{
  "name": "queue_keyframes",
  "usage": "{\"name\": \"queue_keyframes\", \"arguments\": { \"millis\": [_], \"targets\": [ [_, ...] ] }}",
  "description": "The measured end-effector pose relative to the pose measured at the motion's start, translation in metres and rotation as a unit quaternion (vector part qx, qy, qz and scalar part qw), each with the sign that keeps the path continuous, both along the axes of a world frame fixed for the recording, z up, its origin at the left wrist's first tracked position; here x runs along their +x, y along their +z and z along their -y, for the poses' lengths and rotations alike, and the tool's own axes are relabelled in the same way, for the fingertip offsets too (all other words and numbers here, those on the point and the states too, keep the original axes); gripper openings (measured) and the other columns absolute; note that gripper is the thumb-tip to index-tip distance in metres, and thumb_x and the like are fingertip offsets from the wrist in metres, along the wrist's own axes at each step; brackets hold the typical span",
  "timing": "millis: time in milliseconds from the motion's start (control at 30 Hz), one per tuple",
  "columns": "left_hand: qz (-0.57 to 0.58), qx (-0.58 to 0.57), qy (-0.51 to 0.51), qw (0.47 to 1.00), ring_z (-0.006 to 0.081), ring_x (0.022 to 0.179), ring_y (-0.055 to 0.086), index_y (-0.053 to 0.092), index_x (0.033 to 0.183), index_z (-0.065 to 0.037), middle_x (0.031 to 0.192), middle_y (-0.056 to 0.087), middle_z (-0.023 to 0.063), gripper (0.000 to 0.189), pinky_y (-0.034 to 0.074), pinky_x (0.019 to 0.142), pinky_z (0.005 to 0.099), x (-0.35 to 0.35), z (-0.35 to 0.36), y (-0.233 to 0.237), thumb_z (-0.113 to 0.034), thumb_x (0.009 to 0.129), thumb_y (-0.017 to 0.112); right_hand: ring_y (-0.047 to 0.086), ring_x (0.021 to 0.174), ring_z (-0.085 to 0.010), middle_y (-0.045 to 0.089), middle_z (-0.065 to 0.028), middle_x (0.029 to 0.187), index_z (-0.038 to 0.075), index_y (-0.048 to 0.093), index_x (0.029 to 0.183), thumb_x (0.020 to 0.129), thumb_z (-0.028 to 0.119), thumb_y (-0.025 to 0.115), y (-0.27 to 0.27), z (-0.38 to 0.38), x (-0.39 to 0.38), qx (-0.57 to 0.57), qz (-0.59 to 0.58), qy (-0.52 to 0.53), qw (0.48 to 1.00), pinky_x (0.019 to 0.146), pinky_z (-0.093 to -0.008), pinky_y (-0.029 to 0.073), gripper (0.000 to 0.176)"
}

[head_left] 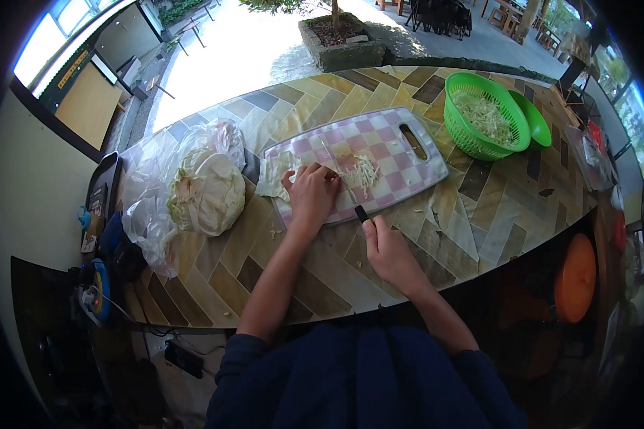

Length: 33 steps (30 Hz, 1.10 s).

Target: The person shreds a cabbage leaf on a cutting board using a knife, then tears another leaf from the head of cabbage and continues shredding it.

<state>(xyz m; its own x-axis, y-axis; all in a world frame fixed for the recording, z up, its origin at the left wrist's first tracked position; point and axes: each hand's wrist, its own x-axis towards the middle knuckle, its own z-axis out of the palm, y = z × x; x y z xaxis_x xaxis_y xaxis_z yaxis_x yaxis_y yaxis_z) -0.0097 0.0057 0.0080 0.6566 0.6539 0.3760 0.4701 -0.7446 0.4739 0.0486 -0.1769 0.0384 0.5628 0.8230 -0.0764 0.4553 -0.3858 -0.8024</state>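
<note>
In the head view, slicing cabbage is the step in hand, judging by the knife point(362, 213) set between the leaves point(272, 176) and a small pile of shreds point(365, 174) on the checked cutting board point(401, 187). The right hand point(391, 252) has its grip closed around the knife's black handle. The left hand point(313, 194) rests on the leaves with fingers bent beside the blade; whether its grip clasps them I cannot tell. The larger cabbage point(211, 193) sits on the table point(322, 279) left of the board, beside a plastic bag point(147, 227). A green basket point(468, 137) on the right holds more shreds. The next cut calls for tucked fingertips and steady leaves.
</note>
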Motion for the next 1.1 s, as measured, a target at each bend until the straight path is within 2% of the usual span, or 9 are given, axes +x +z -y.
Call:
{"name": "queue_keyframes", "arguments": {
  "millis": [367, 467, 667, 867, 967, 1067, 1100],
  "targets": [
    [-0.002, -0.025, -0.017, 1.000, 0.0222, 0.098, 0.061, 0.072, 0.088, -0.010, 0.090, 0.067, 0.0034, 0.010, 0.028, 0.099, 0.0450, 0.001, -0.002, 0.000, -0.018, 0.083, 0.069, 0.060, 0.075, -0.0500, 0.060, -0.0306, 0.073, -0.005, 0.049, 0.093, 0.103, 0.029, 0.039, -0.002, -0.013, 0.011, -0.014, -0.012, 0.022, 1.000, 0.064, -0.0573, 0.044, 0.036],
    [-0.003, -0.015, -0.014, 1.000, 0.0222, 0.098, 0.060, 0.072, 0.089, -0.010, 0.091, 0.066, 0.0035, 0.010, 0.028, 0.099, 0.0451, 0.001, -0.001, 0.000, -0.018, 0.082, 0.069, 0.060, 0.073, -0.0498, 0.061, -0.0303, 0.072, -0.004, 0.049, 0.095, 0.102, 0.028, 0.040, -0.015, -0.025, 0.015, 0.022, 0.027, 0.024, 0.999, 0.064, -0.0577, 0.045, 0.034],
    [0.011, 0.007, -0.005, 1.000, 0.0230, 0.098, 0.059, 0.069, 0.086, -0.009, 0.091, 0.065, 0.0047, 0.010, 0.027, 0.099, 0.0463, 0.003, -0.001, -0.006, -0.019, 0.083, 0.066, 0.058, 0.073, -0.0500, 0.059, -0.0297, 0.071, -0.002, 0.047, 0.097, 0.102, 0.028, 0.042, -0.002, -0.003, 0.013, -0.020, 0.023, 0.026, 0.999, 0.061, -0.0549, 0.043, 0.031],
    [-0.007, 0.007, 0.003, 1.000, 0.0265, 0.100, 0.059, 0.069, 0.091, -0.007, 0.095, 0.065, 0.0076, 0.013, 0.029, 0.099, 0.0464, 0.005, 0.007, 0.003, -0.017, 0.082, 0.067, 0.061, 0.071, -0.0479, 0.062, -0.0276, 0.071, 0.000, 0.049, 0.100, 0.100, 0.030, 0.047, 0.001, 0.012, 0.033, -0.021, 0.049, 0.033, 0.998, 0.061, -0.0573, 0.046, 0.030],
    [-0.007, 0.004, -0.015, 1.000, 0.0270, 0.102, 0.059, 0.067, 0.092, -0.007, 0.096, 0.065, 0.0079, 0.013, 0.029, 0.099, 0.0467, 0.017, 0.008, -0.006, -0.015, 0.082, 0.065, 0.062, 0.071, -0.0468, 0.063, -0.0261, 0.073, 0.001, 0.050, 0.102, 0.098, 0.030, 0.051, -0.001, 0.016, 0.047, 0.024, 0.080, 0.041, 0.996, 0.061, -0.0556, 0.047, 0.030],
    [0.010, 0.033, -0.029, 0.999, 0.0271, 0.104, 0.059, 0.067, 0.092, -0.007, 0.096, 0.065, 0.0084, 0.013, 0.030, 0.099, 0.0460, 0.031, 0.017, -0.004, -0.014, 0.082, 0.064, 0.064, 0.071, -0.0448, 0.064, -0.0242, 0.072, 0.002, 0.052, 0.103, 0.095, 0.030, 0.056, 0.010, 0.022, 0.061, 0.021, 0.112, 0.044, 0.992, 0.060, -0.0533, 0.048, 0.030],
    [0.004, 0.023, -0.037, 0.999, 0.0267, 0.101, 0.061, 0.066, 0.094, -0.007, 0.096, 0.065, 0.0079, 0.013, 0.031, 0.098, 0.0441, 0.034, 0.019, 0.001, -0.013, 0.083, 0.064, 0.064, 0.070, -0.0441, 0.065, -0.0234, 0.072, 0.003, 0.052, 0.104, 0.094, 0.030, 0.057, 0.012, 0.023, 0.065, 0.013, 0.132, 0.039, 0.990, 0.060, -0.0527, 0.049, 0.030]
  ]
}}
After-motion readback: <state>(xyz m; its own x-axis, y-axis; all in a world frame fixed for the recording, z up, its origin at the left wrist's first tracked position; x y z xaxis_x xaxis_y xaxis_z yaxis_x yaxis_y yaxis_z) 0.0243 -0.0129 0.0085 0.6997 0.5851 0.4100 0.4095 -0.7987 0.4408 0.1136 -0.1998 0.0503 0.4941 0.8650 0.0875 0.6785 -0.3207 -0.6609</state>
